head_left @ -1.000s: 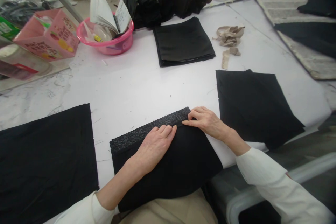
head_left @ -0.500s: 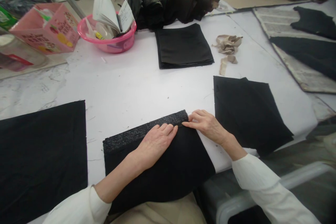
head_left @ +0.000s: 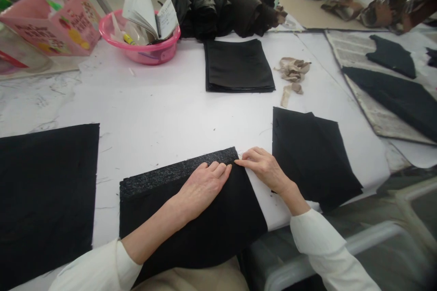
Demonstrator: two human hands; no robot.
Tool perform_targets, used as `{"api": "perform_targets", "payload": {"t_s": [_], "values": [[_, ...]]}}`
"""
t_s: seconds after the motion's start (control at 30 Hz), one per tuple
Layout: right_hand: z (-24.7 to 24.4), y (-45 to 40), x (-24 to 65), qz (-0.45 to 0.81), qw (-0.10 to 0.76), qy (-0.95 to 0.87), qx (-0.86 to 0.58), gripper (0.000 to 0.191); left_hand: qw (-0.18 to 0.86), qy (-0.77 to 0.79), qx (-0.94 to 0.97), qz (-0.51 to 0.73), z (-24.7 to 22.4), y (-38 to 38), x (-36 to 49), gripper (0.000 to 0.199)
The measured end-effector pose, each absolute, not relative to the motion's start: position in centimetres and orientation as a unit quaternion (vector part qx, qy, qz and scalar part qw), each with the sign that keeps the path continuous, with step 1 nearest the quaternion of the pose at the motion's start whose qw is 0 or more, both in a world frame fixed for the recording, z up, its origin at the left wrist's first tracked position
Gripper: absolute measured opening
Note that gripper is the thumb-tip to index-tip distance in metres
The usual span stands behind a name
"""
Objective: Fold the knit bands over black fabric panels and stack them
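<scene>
A black fabric piece (head_left: 201, 236) lies at the table's front edge, partly over my lap. Along its far edge runs a speckled dark grey strip (head_left: 153, 178). My left hand (head_left: 206, 186) rests on the fabric, fingers bent and side by side, their tips on the strip's near side. At the fabric's right edge, my right hand (head_left: 264, 166) has its thumb and index finger closed together on the edge near the strip's end. Its other fingers curl just off the cloth. What lies under my left fingers is hidden.
More black fabric lies to the left (head_left: 44, 200) and in a stack on the right (head_left: 307, 154). Behind are a squared black stack (head_left: 239, 66), beige scraps (head_left: 293, 70), a pink basin (head_left: 150, 53) with a notebook, a pink box (head_left: 68, 27) and dark rolls (head_left: 201, 4).
The view has turned slightly, shifting the table's things. Both hands sit a little farther right along the fabric, and the right fingers have come off the strip's end.
</scene>
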State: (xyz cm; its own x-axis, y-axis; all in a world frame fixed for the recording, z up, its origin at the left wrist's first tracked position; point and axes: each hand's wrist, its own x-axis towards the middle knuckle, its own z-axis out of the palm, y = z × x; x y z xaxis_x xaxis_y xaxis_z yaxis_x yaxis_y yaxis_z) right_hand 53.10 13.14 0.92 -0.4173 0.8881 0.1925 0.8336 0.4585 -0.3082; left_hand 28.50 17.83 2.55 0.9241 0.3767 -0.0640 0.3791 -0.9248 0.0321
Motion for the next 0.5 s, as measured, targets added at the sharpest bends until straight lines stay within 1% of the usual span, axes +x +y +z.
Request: {"api": "perform_targets", "payload": {"t_s": [0.17,0.23,0.4,0.5], "values": [[1.4,12.9,53.6,0.139,0.274,-0.766,-0.565,0.029,0.031,0.198,0.98,-0.02,2.2,17.8,28.5,0.052],[1.6,13.0,53.4,0.137,0.293,-0.753,-0.573,0.028,0.035,0.2,0.979,-0.018,2.0,17.8,28.4,0.052],[1.1,13.4,52.4,0.118,0.242,-0.794,-0.545,0.02,0.038,0.207,0.978,-0.014,2.0,17.8,28.4,0.049],[0.5,13.4,52.3,0.113,0.228,-0.804,-0.537,0.019,0.038,0.208,0.977,-0.015,2.2,17.9,28.6,0.048]]}}
